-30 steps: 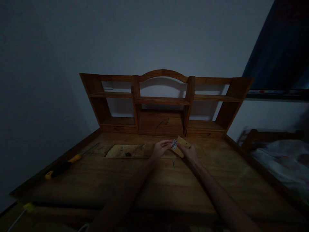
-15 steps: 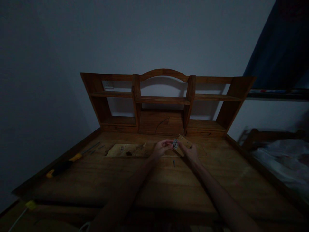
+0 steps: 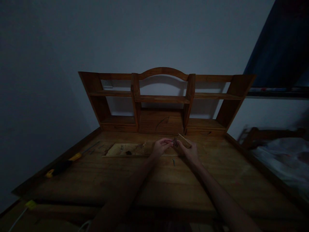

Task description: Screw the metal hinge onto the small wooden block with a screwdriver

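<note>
My left hand (image 3: 160,148) is closed, its fingertips pinching the left side of a small metal hinge (image 3: 175,141). Close beside it, my right hand (image 3: 191,152) grips a small wooden board (image 3: 184,140), with its thumb near the hinge. The hinge lies against the board's left end; whether it is fastened there I cannot tell. Below the hands, a screw (image 3: 173,162) rests on the wooden desktop (image 3: 154,180). A long piece of wood (image 3: 125,149) with a damaged, dark-spotted face lies left of my left hand and extends behind it.
A screwdriver (image 3: 63,165) with a black and yellow handle lies at the desk's left, near small dark bits. Behind stands a wooden shelf unit (image 3: 162,100). A yellow-ended cable (image 3: 31,204) is at the lower left, and plastic-covered things (image 3: 283,158) are at the right.
The board and hinge have tilted, so the board now shows a narrower face and the hinge looks darker. Both hands have stayed almost in place.
</note>
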Tool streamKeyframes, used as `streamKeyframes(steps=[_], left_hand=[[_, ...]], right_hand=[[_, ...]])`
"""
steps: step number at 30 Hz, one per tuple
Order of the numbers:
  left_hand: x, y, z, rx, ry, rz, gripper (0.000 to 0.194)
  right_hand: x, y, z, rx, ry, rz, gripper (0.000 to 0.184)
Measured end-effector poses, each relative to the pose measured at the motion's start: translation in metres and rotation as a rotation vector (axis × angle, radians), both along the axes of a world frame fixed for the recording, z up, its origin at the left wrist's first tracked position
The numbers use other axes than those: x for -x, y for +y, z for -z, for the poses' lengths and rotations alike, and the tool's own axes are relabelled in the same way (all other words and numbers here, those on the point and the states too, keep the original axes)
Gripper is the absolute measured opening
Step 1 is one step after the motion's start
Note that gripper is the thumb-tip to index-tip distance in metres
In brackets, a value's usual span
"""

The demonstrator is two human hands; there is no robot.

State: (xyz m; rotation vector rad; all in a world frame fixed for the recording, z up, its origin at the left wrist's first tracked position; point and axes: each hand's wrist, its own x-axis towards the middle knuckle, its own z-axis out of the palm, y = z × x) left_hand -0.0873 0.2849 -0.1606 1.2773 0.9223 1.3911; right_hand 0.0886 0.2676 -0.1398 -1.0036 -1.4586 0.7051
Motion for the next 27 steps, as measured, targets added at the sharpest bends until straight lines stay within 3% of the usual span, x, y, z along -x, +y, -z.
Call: streamKeyframes(steps=[10,19,27], left_hand=[[-0.002,0.002,0.000,-0.096,0.016,-0.048,0.036],[-0.003,-0.019,-0.010,-0.571,0.590,-0.277,0.018],[-0.003,-0.020,-0.011,-0.601,0.676,-0.297,0.019]], right_hand=[[-0.001,-0.004,-0.005,-0.041,-0.038,0.034,0.038],[0.001,-0.004,-0.004,-0.038,-0.051,0.040,0.036],[-0.001,-0.004,-0.001,-0.089,-0.104,0.048,0.031]])
